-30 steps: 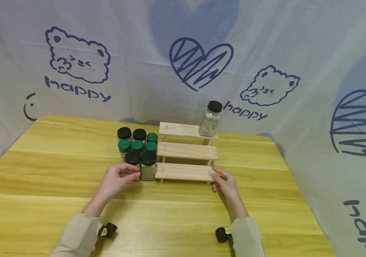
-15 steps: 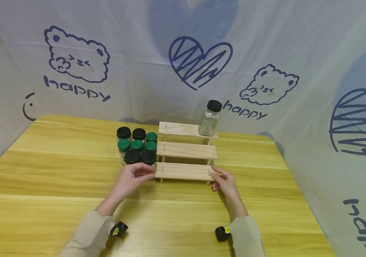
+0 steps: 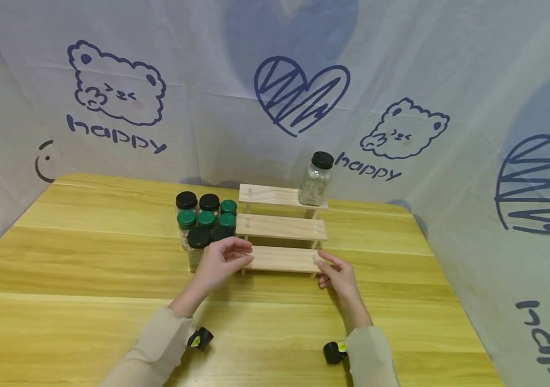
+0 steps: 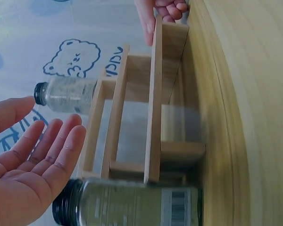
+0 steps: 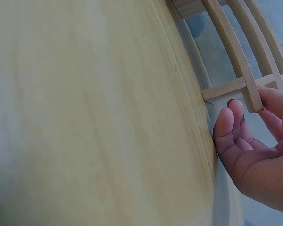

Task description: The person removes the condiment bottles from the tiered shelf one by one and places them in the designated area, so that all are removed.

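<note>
A three-tier wooden display rack (image 3: 282,259) stands on the table. My right hand (image 3: 341,280) grips the right end of its lowest shelf, thumb and index finger at the board (image 5: 252,96) in the right wrist view. My left hand (image 3: 219,263) hovers by the left end of that shelf, fingers loosely bent and nothing between them. In the left wrist view, a black-capped jar (image 4: 137,203) stands just below the left hand (image 4: 35,165); the head view shows it mostly hidden behind that hand. One tall black-capped glass jar (image 3: 316,185) stands on the top shelf's right end.
Left of the rack, several jars stand close together, some with green caps (image 3: 206,219) and others with black caps (image 3: 186,200). A printed cloth (image 3: 207,134) hangs behind the wooden table (image 3: 86,258).
My left hand has moved rightward along the front of the jars to the rack's left end. The right hand stays at the lowest shelf's right end, and the rack and jars have not moved.
</note>
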The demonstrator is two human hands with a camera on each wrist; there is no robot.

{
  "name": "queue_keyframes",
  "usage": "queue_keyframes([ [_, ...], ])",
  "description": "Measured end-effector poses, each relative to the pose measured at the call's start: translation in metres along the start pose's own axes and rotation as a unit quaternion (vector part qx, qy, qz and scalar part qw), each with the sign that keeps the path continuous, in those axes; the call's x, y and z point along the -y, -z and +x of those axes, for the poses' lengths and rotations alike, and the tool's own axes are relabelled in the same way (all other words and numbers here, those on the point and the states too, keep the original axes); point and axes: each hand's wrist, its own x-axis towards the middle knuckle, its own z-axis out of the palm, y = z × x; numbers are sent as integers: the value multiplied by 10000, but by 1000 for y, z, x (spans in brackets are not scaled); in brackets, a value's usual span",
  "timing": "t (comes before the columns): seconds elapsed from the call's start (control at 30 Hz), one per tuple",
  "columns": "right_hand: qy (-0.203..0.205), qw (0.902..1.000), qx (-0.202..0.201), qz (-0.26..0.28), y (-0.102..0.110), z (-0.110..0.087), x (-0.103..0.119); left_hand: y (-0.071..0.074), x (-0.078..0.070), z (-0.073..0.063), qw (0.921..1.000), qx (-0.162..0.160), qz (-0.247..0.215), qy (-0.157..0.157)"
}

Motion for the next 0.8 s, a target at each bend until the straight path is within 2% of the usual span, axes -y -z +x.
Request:
queue_keyframes([
  [0.2,-15,10000,-10,-2,-1,0,0,-10,-4,7,9999,41,134,-24],
  [0.4,-39,10000,16,-23,0,-1,0,-17,-6,15,9999,-57,146,-55],
  [0.77,-14,10000,34,-30,0,0,-1,-23,-7,28,9994,-217,240,-123],
  [0.8,-10,10000,26,-35,0,0,-1,-23,-13,27,9995,-221,222,-98],
])
